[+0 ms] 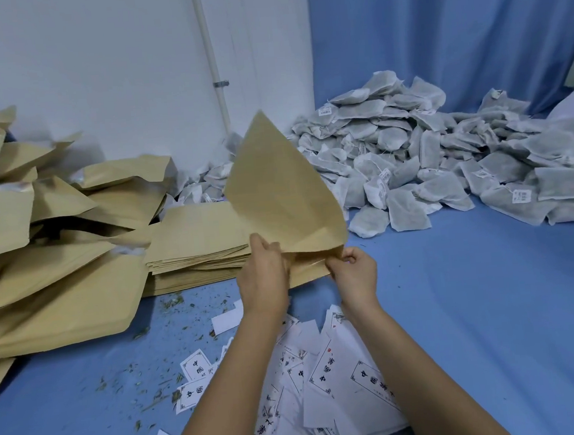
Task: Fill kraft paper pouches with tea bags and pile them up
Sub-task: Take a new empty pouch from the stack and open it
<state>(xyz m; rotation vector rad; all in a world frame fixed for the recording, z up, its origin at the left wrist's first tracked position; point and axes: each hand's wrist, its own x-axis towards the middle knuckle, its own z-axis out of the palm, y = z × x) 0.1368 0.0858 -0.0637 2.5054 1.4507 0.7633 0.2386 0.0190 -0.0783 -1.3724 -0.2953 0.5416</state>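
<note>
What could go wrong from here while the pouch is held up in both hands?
1. The left hand and right hand both pinch the kraft pouch at its lower edge; freeing one to reach the tea bags may let it flop shut.
2. Loose printed labels lie beneath the forearms and could get swept or creased.
3. The filled pouches lie unevenly, so another on top might slide.

Blue surface (457, 307) under pouches (61, 293), tea bags (411, 159), labels (336, 381).
</note>
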